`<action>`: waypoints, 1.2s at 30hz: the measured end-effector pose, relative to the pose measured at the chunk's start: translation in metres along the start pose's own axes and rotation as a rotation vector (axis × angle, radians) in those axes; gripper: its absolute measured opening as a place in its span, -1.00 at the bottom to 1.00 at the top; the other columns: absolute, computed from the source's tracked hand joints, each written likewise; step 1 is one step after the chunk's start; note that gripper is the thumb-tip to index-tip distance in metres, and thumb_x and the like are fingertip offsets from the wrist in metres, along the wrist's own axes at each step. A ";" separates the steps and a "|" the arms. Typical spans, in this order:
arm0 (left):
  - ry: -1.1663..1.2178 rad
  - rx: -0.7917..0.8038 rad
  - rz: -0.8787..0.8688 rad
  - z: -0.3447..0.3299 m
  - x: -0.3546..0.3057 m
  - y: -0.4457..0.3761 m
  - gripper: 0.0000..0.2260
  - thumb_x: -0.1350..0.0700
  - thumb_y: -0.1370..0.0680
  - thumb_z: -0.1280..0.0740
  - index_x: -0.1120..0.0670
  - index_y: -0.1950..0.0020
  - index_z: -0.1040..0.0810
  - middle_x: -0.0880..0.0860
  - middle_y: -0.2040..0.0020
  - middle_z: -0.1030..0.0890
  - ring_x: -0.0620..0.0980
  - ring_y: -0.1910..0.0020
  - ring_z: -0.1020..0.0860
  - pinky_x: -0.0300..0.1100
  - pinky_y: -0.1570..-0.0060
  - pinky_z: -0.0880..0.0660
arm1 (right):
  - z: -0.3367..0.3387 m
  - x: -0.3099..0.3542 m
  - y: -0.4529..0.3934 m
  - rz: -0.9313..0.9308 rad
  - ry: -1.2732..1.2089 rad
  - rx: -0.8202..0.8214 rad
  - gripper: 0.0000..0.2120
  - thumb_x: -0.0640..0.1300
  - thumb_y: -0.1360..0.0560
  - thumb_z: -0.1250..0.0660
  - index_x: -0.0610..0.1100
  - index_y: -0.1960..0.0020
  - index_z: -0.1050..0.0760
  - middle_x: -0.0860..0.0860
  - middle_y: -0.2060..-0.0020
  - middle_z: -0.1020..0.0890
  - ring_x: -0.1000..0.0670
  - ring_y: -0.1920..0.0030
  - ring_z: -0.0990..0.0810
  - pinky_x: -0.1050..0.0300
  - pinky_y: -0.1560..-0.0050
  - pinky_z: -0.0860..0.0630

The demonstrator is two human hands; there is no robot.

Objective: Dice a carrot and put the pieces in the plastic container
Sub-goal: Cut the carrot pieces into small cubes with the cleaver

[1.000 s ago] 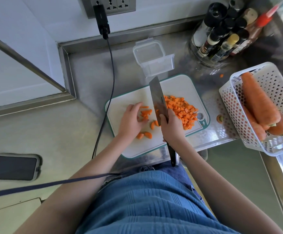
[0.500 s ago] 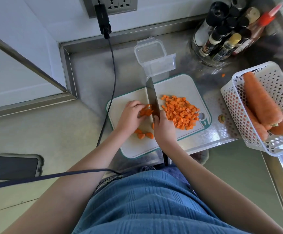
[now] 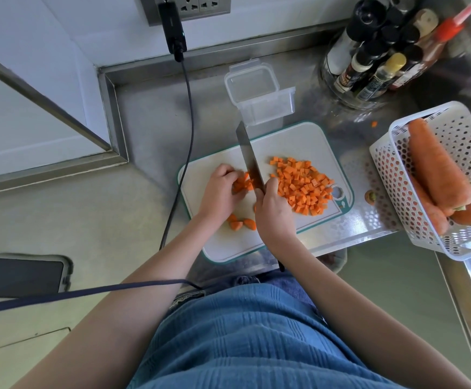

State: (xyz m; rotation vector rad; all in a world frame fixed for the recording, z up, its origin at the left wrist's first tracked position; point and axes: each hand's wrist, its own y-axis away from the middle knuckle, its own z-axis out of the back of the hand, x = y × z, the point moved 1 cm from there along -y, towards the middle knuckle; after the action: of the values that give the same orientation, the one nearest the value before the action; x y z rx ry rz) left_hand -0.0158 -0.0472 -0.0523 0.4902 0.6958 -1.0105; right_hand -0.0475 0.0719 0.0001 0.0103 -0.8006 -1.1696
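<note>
Gripping the knife (image 3: 249, 161), the right hand (image 3: 275, 213) diced strips the left hand (image 3: 218, 193) pinched, seemingly; diced pile (image 3: 303, 188) at three o'clock, plastic container (image 3: 259, 96) unfilled.

The broad steel knife (image 3: 249, 161) has swung from flat to edge-down. The left hand (image 3: 219, 192) has curled onto the orange carrot strips (image 3: 242, 184).

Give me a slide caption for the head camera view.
Right hand cuts carrot strips with the knife, left hand steadying them; plastic container empty.

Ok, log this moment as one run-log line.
phase: dicing | right hand: grips knife | left hand: holds carrot strips | diced pile: on board | container: empty
</note>
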 end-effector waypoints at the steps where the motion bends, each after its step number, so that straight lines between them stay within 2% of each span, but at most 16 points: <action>1: 0.007 0.001 0.001 0.001 0.000 0.000 -0.80 0.27 -0.40 -0.45 0.22 -0.01 -0.63 0.11 0.10 -0.50 -0.05 0.16 -0.45 -0.42 0.11 -0.31 | -0.001 0.001 -0.001 -0.004 0.035 0.003 -0.75 -0.06 -0.66 -0.01 -0.24 -0.20 -0.22 -0.18 0.24 -0.55 -0.17 0.33 -0.48 0.12 0.53 -0.19; 3: 0.012 -0.006 -0.001 0.001 0.000 0.001 -0.84 0.26 -0.41 -0.43 0.21 0.02 -0.65 0.10 0.13 -0.52 -0.02 0.19 -0.48 -0.36 0.16 -0.36 | -0.004 0.000 -0.005 -0.022 0.117 0.018 -0.77 -0.11 -0.67 -0.03 -0.23 -0.23 -0.21 -0.20 0.19 -0.59 -0.21 0.26 -0.57 0.10 0.49 -0.28; 5: 0.001 -0.019 -0.006 0.000 0.000 0.002 -0.87 0.26 -0.42 -0.42 0.21 0.04 -0.65 0.11 0.14 -0.53 0.02 0.19 -0.51 -0.21 0.17 -0.44 | -0.009 -0.001 -0.008 -0.036 0.196 0.040 -0.83 -0.20 -0.66 -0.06 -0.21 -0.23 -0.21 -0.21 0.14 -0.61 -0.22 0.20 -0.62 0.07 0.40 -0.38; 8: 0.005 -0.027 -0.018 0.000 -0.001 0.003 -0.88 0.25 -0.42 -0.42 0.23 0.07 -0.65 0.12 0.15 -0.54 0.04 0.19 -0.52 -0.13 0.17 -0.46 | -0.015 0.001 -0.011 -0.051 0.252 0.046 -0.85 -0.26 -0.64 -0.06 -0.19 -0.21 -0.22 -0.20 0.12 -0.60 -0.21 0.14 -0.62 0.05 0.33 -0.42; 11: 0.000 -0.031 -0.020 -0.002 0.000 0.003 -0.88 0.26 -0.42 -0.42 0.25 0.07 -0.65 0.13 0.13 -0.55 0.06 0.17 -0.53 -0.15 0.16 -0.46 | -0.014 0.001 -0.016 -0.056 0.249 0.041 -0.87 -0.23 -0.65 -0.05 -0.18 -0.19 -0.23 -0.21 0.12 -0.60 -0.22 0.12 -0.62 0.03 0.32 -0.41; 16: 0.037 -0.060 0.011 -0.002 -0.002 0.004 -0.81 0.28 -0.41 -0.42 0.21 -0.01 -0.65 0.09 0.10 -0.55 0.03 0.12 -0.54 -0.24 0.08 -0.46 | 0.002 -0.005 -0.017 -0.086 0.124 -0.001 -0.93 -0.23 -0.65 -0.04 -0.16 -0.13 -0.24 -0.13 0.29 -0.50 -0.18 0.32 -0.52 0.06 0.43 -0.37; 18: 0.072 -0.060 0.026 -0.001 -0.002 0.006 -0.77 0.27 -0.41 -0.44 0.20 -0.06 -0.64 0.07 0.07 -0.55 0.03 0.09 -0.55 -0.29 0.04 -0.44 | 0.005 -0.004 -0.011 -0.069 0.032 -0.019 -0.88 -0.13 -0.66 -0.02 -0.17 -0.12 -0.25 -0.15 0.29 -0.51 -0.19 0.32 -0.50 0.07 0.43 -0.34; 22: 0.081 -0.048 0.054 0.003 0.003 0.013 -0.62 0.23 -0.41 -0.46 0.20 -0.22 -0.56 0.12 -0.06 -0.55 0.02 -0.03 -0.53 -0.29 -0.11 -0.39 | 0.001 0.001 -0.006 0.015 0.044 -0.008 -0.78 -0.05 -0.66 -0.02 -0.20 -0.15 -0.27 -0.18 0.26 -0.53 -0.20 0.31 -0.50 0.07 0.41 -0.32; 24: 0.061 -0.070 0.057 0.004 0.005 0.015 -0.69 0.26 -0.42 -0.44 0.19 -0.16 -0.59 0.11 -0.05 -0.57 0.05 -0.04 -0.54 -0.33 -0.10 -0.37 | -0.002 0.001 -0.009 0.023 0.051 -0.010 -0.78 -0.05 -0.66 -0.03 -0.21 -0.13 -0.27 -0.21 0.25 -0.55 -0.21 0.31 -0.51 0.09 0.44 -0.29; 28: 0.096 -0.068 0.068 0.005 0.005 0.013 -0.77 0.32 -0.42 -0.41 0.22 -0.07 -0.62 0.13 -0.02 -0.58 0.07 -0.01 -0.57 -0.19 -0.09 -0.49 | -0.011 0.000 -0.014 -0.025 0.134 0.052 -0.82 -0.09 -0.67 -0.02 -0.18 -0.17 -0.25 -0.17 0.22 -0.52 -0.20 0.22 -0.54 0.07 0.36 -0.34; 31: 0.080 -0.057 0.078 0.004 0.004 0.011 -0.79 0.33 -0.42 -0.41 0.25 -0.04 -0.62 0.15 -0.02 -0.58 0.06 0.03 -0.58 -0.35 -0.01 -0.44 | -0.018 0.002 -0.017 -0.032 0.197 0.062 -0.86 -0.19 -0.65 -0.03 -0.15 -0.20 -0.23 -0.20 0.15 -0.56 -0.22 0.15 -0.57 0.02 0.31 -0.41; 34: 0.085 -0.076 0.076 0.004 0.003 0.010 -0.80 0.34 -0.39 -0.43 0.25 0.00 -0.63 0.16 0.01 -0.59 0.07 0.06 -0.58 -0.45 0.03 -0.38 | -0.011 0.001 -0.023 -0.040 0.199 0.075 -0.87 -0.16 -0.66 -0.04 -0.17 -0.18 -0.26 -0.19 0.17 -0.55 -0.22 0.18 -0.56 0.02 0.30 -0.41; 36: 0.085 -0.087 0.068 0.004 0.002 0.011 -0.80 0.34 -0.37 -0.44 0.24 0.01 -0.63 0.15 0.03 -0.59 0.06 0.08 -0.58 -0.44 0.04 -0.38 | -0.003 -0.004 -0.024 -0.023 0.231 0.072 -0.82 -0.20 -0.65 -0.05 -0.18 -0.23 -0.26 -0.17 0.23 -0.54 -0.23 0.21 -0.57 0.03 0.33 -0.41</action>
State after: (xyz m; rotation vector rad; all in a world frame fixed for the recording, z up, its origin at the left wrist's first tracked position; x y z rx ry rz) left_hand -0.0040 -0.0461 -0.0501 0.4800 0.7904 -0.8960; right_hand -0.0655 0.0642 -0.0140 0.2115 -0.6385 -1.1366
